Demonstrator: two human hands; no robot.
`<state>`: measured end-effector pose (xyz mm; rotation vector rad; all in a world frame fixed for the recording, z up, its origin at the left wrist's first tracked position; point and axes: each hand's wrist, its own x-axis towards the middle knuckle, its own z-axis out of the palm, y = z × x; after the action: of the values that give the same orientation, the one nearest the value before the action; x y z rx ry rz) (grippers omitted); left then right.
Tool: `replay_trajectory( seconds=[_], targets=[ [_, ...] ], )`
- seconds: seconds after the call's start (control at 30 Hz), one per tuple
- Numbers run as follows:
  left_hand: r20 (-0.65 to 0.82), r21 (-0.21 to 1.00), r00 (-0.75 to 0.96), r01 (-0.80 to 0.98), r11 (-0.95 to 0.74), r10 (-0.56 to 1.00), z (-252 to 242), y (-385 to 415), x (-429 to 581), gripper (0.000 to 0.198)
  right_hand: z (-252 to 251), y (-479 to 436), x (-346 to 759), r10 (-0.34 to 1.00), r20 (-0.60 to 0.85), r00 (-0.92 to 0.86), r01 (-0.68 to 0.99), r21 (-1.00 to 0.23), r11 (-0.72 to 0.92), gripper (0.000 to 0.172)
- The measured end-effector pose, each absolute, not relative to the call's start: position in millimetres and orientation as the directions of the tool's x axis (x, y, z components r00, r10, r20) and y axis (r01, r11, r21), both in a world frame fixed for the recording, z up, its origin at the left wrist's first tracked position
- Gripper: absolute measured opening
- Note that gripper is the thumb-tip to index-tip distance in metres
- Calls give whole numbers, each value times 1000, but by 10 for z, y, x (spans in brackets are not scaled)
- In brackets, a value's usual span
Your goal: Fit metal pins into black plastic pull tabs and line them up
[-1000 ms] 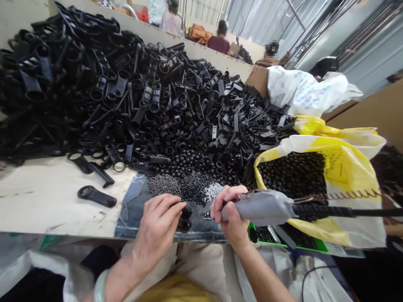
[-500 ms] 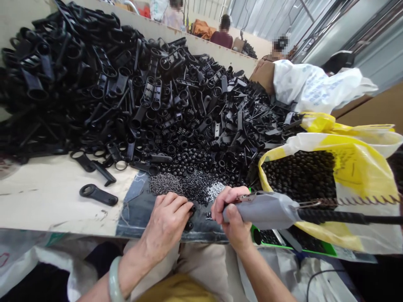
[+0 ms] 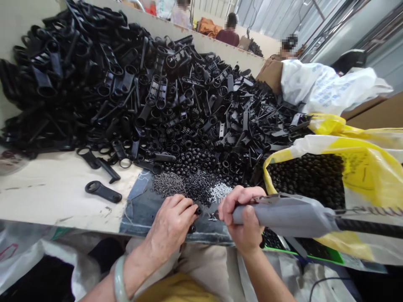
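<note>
My right hand (image 3: pixel 244 220) is wrapped round a grey electric screwdriver (image 3: pixel 288 216), its tip pointing left toward my left hand. A few loose silver screws lie by the tip. Bent fingers of my left hand (image 3: pixel 173 220) grip a small black plastic part (image 3: pixel 197 211), mostly hidden under them. Just beyond both hands are a pile of silver screws (image 3: pixel 220 191), a heap of tiny black pieces (image 3: pixel 201 187) and a heap of grey-brown pieces (image 3: pixel 169 184). These rest on a dark cloth (image 3: pixel 138 214).
A large heap of black plastic handle-like parts (image 3: pixel 122 84) fills the table's back. One handle piece (image 3: pixel 103 191) lies apart at left. At right stand a yellow-white bag (image 3: pixel 378 163) of black balls and a green tray (image 3: pixel 338 256). Other people sit farther back.
The view has shifted slightly, so the scene sits farther right. My right hand has drawn the screwdriver a little to the right, and its rear end has dipped. My left hand keeps its grip.
</note>
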<state>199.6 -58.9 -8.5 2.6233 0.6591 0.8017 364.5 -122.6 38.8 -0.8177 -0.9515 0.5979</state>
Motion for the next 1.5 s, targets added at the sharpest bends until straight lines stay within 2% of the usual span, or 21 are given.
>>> replay_trajectory(
  seconds=[0.13,0.3,0.53,0.73,0.9,1.07,1.3,1.5],
  targets=[
    [444,443,715,349,-826,540,-88,-601,2004,10,556,-1184,3570,739,483,469,-124,-793,597,19],
    [443,484,691,351,-801,571,-110,-618,2001,26,627,-1097,3493,761,476,440,-172,-788,592,20],
    [419,499,700,354,-791,578,-102,-626,1997,24,601,-1052,3454,779,459,428,-145,-815,561,21],
    [480,519,672,301,-800,564,-97,-612,1977,29,572,-1041,3462,775,457,436,-119,-825,553,21],
    [425,584,700,273,-765,574,-39,-590,1942,31,548,-1007,3448,774,459,436,-122,-822,556,19],
    [426,632,677,252,-733,600,-33,-596,1936,29,546,-998,3434,778,460,428,-117,-825,552,21],
    [418,686,644,238,-687,640,-8,-580,1964,15,516,-996,3424,775,462,431,-93,-831,548,20],
    [382,736,616,248,-630,689,53,-586,2000,15,541,-1017,3435,763,455,460,-89,-831,549,21]
  ],
)
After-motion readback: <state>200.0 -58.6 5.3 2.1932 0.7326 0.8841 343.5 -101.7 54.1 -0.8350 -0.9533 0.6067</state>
